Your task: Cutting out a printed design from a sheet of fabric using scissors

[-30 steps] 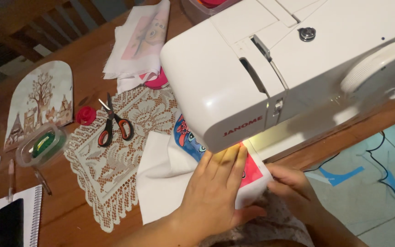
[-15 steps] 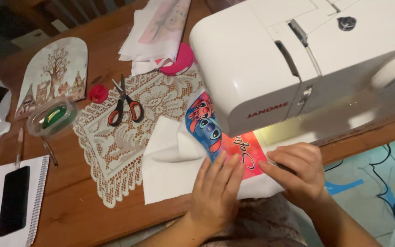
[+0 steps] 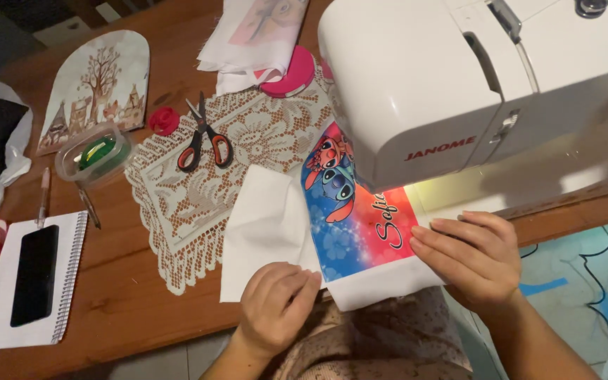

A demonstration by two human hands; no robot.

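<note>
A white fabric piece with a colourful cartoon print [image 3: 357, 225] lies on the wooden table under the head of a white sewing machine [image 3: 459, 77]. My left hand [image 3: 276, 299] rests on the fabric's near left edge, fingers curled, pressing a fold of plain white cloth [image 3: 265, 225]. My right hand [image 3: 469, 257] lies flat on the printed piece's right edge, fingers together and pointing left. Neither hand is lifting the fabric. The needle area is hidden behind the machine head.
A lace doily [image 3: 205, 190] carries red-handled scissors [image 3: 202, 137]. Left of it sit a small plastic container [image 3: 93, 155], a pen [image 3: 42, 197], a notebook with a black phone on it [image 3: 33, 274] and a printed fabric panel [image 3: 96, 88]. A pink round object [image 3: 290, 74] and cloth lie behind.
The fabric has slid toward me and to the left, exposing more of the print. My left hand moved off the print to the near left edge; my right hand stayed at the right edge.
</note>
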